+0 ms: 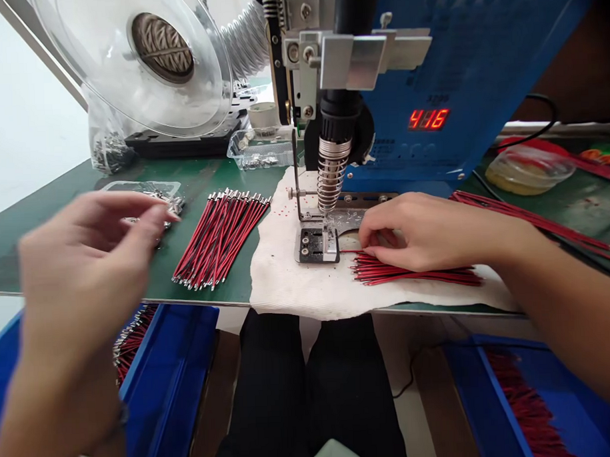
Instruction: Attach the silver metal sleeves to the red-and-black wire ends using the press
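Note:
My left hand (81, 263) is raised over the green bench at the left, blurred, with thumb and forefinger pinched near a clear bag of small metal parts (154, 194); what they hold is too small to see. My right hand (425, 231) rests on the white cloth (287, 282), fingers pinched on one red-black wire whose tip points at the small metal fixture (316, 245) under the soldering head (333, 167). Beneath that hand lies a bundle of red-black wires (417, 274). A second wire pile (220, 235) lies fanned between my hands.
A blue machine (469, 63) with a red display reading 416 stands behind the fixture. A clear reel (144, 61) hangs at the upper left, and a small plastic tray of parts (260, 153) sits behind. Blue bins (174, 366) with wires sit below the bench edge.

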Tool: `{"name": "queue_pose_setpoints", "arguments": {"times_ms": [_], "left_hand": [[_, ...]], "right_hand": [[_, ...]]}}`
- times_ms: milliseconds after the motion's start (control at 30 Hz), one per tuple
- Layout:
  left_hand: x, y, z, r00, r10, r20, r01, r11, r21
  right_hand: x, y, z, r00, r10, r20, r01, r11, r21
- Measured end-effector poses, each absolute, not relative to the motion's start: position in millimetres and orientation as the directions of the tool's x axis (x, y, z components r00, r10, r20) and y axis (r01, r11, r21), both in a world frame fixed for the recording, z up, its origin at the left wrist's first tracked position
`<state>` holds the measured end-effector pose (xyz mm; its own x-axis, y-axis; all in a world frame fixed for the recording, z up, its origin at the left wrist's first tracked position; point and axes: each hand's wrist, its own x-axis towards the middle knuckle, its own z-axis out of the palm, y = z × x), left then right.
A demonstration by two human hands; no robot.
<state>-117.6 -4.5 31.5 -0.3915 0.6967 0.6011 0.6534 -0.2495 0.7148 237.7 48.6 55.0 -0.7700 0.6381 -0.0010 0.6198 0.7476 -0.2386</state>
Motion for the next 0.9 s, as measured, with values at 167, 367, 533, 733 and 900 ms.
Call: {"name": "queue_pose_setpoints", "arguments": {"times_ms": [167, 367, 533, 733, 900], "left_hand": [[-17.7, -33.8, 32.8, -0.404, 0.817, 0.413, 0.370, -0.267, 0.890], [9.5, -10.0, 13.7, -0.275, 0.895, 0.351, 0.104, -0.335, 0.936], [11.8, -0.7, 4.7, -0.274, 0.922, 0.273, 0.034, -0.275, 0.961], [11.4, -5.8, 4.0, -0.243, 0.931, 0.272, 0.128, -0.248, 0.960], [10.6, -4.7, 2.0, -0.246, 0.926, 0.287, 0.171, -0.250, 0.953]], "right_hand": [[235.9, 49.4, 52.8, -0.788, 0.616, 0.023, 0.587, 0.761, -0.276], [231.5, 49.0, 48.9, -0.784, 0.620, 0.038, 0.584, 0.756, -0.295], [229.4, 49.7, 44.0, -0.777, 0.627, 0.057, 0.591, 0.758, -0.276], [229.5, 48.6, 46.5, -0.771, 0.632, 0.081, 0.595, 0.759, -0.265], [232.9, 47.8, 52.7, -0.738, 0.668, 0.098, 0.626, 0.731, -0.271]]}}
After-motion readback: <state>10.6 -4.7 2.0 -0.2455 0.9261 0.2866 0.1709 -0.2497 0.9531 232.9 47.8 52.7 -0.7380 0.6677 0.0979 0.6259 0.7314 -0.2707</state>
